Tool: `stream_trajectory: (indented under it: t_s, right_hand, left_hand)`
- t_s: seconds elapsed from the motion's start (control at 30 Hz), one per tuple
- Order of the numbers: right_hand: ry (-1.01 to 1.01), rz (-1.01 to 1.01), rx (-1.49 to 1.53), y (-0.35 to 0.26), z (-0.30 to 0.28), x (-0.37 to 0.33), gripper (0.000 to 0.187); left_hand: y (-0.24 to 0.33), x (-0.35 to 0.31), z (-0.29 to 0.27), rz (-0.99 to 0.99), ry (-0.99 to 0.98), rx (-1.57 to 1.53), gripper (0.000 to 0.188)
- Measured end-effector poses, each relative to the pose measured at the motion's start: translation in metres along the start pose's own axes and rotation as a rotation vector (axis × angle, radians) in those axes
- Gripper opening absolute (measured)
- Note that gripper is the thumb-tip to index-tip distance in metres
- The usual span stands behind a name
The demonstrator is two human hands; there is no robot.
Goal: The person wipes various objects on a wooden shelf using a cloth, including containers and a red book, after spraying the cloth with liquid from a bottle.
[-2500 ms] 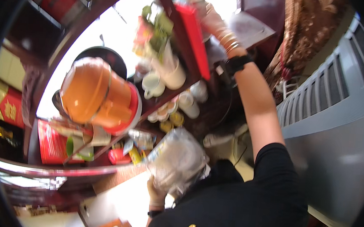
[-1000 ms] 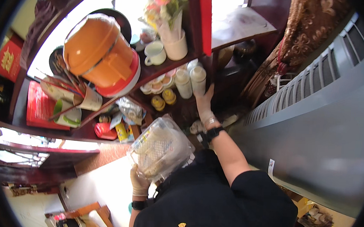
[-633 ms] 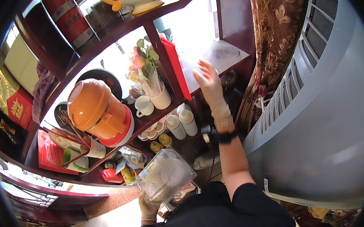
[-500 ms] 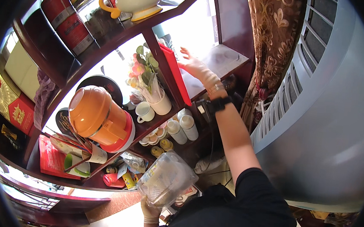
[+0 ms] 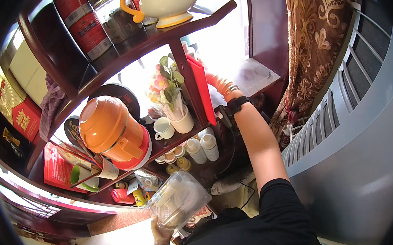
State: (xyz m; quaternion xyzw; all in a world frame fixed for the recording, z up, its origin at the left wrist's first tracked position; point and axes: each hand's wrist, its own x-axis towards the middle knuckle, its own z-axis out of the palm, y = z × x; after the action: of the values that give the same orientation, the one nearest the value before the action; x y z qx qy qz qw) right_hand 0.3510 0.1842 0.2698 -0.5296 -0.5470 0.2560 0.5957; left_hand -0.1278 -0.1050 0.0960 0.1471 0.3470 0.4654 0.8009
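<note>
My left hand is closed on the lower edge of a clear plastic container, which is tilted and has some contents I cannot make out. With my right arm stretched out, my right hand is up against the back side of a flat red board or folder. That board leans along the end post of the dark wooden shelf. Glare and the board's edge hide the right fingers, so their grip does not show.
An orange jug, a white mug and a white pot of flowers stand on the shelf. White bottles are below. A teapot stands above. A brown curtain and a large grey appliance flank the right.
My right hand, with spread fingers before, has moved in against and behind the red board. The view has shifted slightly. My left hand still holds the container.
</note>
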Motion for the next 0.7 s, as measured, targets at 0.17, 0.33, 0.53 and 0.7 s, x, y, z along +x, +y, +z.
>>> stream_trajectory:
  t_s: [0.17, 0.33, 0.53, 0.7]
  right_hand:
    - [0.116, -0.009, 0.023, -0.011, 0.006, -0.005, 0.064]
    - [0.381, 0.016, -0.075, -0.039, 0.009, -0.019, 0.063]
    - [0.693, -0.046, -0.584, -0.049, -0.001, -0.042, 0.067]
    - [0.659, -0.054, -0.610, -0.037, -0.010, -0.053, 0.094]
  left_hand:
    - [-0.002, 0.004, 0.001, 0.005, 0.000, 0.017, 0.068]
    - [-0.004, 0.002, -0.005, 0.016, 0.054, 0.016, 0.064]
    - [-0.004, -0.003, -0.017, 0.011, 0.072, 0.040, 0.063]
    - [-0.001, -0.003, -0.018, -0.033, 0.068, 0.043, 0.061]
